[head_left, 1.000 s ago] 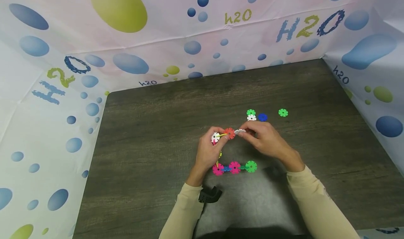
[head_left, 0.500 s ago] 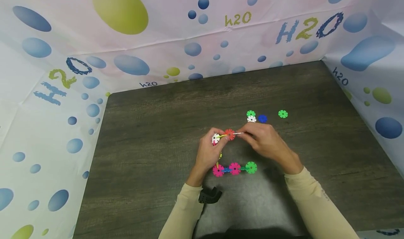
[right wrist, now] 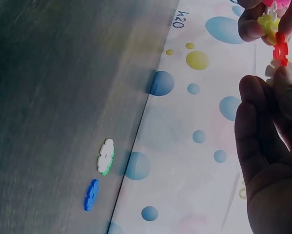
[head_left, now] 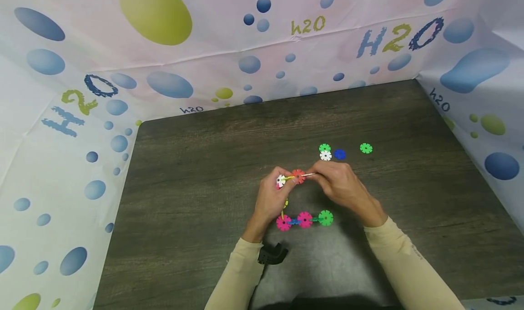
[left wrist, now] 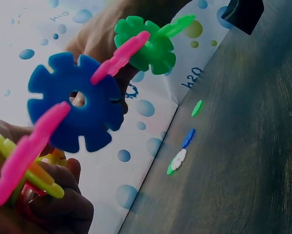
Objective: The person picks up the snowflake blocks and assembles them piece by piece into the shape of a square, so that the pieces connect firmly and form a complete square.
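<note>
Notched plastic snowflake discs are joined into a bent chain. My left hand (head_left: 270, 200) pinches it at a yellow disc (right wrist: 269, 25), beside a white disc (head_left: 280, 180). From there a red disc (head_left: 298, 176) sticks out to the right. Between thumb and fingertips, my right hand (head_left: 343, 185) pinches another white disc (head_left: 309, 174), seen edge-on against the red one's rim. Whether its slot is seated cannot be told. The chain's lower end runs rightward through a pink disc (head_left: 304, 219) to a green disc (head_left: 325, 217). Close in the left wrist view is a blue disc (left wrist: 50, 119).
On the dark wooden table (head_left: 184, 187), beyond my right hand, lie a loose white disc (head_left: 325, 155) overlapping a green one, a blue disc (head_left: 340, 154) and another green disc (head_left: 366, 148). Patterned sheeting (head_left: 213, 37) walls off the back and both sides.
The white disc in my right hand has turned from tilted to edge-on and moved slightly left against the red disc. My left hand keeps its grip almost unmoved.
</note>
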Demonstrator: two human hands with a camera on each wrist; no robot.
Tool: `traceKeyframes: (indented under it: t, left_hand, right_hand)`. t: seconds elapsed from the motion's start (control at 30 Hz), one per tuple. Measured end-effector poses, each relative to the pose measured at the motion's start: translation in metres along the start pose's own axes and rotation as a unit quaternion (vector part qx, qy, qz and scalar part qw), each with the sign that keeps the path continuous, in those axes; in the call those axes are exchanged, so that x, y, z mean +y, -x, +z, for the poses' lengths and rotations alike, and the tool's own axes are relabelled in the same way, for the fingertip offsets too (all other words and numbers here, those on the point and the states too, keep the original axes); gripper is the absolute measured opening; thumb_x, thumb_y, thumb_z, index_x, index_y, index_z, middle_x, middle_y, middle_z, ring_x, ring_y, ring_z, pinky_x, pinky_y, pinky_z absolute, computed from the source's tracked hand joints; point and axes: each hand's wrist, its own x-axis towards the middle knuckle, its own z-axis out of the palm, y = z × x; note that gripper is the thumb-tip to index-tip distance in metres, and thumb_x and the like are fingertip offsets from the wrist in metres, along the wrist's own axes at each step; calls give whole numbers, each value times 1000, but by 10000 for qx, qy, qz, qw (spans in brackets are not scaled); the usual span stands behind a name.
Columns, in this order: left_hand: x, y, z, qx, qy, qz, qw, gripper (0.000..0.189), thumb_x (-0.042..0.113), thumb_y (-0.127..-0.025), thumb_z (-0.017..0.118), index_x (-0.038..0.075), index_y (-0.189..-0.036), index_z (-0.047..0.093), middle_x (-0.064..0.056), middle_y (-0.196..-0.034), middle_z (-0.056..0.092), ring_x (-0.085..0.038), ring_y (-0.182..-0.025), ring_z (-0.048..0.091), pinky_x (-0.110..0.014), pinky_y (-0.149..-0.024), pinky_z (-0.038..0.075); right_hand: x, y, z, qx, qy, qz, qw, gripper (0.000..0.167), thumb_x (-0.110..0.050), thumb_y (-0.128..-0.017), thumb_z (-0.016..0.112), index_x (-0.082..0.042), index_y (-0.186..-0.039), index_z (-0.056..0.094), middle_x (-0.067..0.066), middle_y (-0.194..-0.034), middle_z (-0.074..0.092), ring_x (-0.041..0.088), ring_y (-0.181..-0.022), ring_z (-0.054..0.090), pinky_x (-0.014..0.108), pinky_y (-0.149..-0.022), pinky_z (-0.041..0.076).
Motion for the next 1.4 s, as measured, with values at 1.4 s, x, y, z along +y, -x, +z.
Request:
traceKeyframes:
  t: [1.4]
  left_hand:
    - [-8, 1, -7, 515, 32, 179, 9985, 18, 25, -90, 67, 10, -99, 64, -2, -81, 60, -11, -70, 46, -22, -61, 36]
  right_hand:
    - [71, 10, -26, -2190, 1477, 2635, 9278, 43, -4, -96, 53, 4, -138, 48, 29, -119, 49, 40, -102, 47, 52, -89, 39]
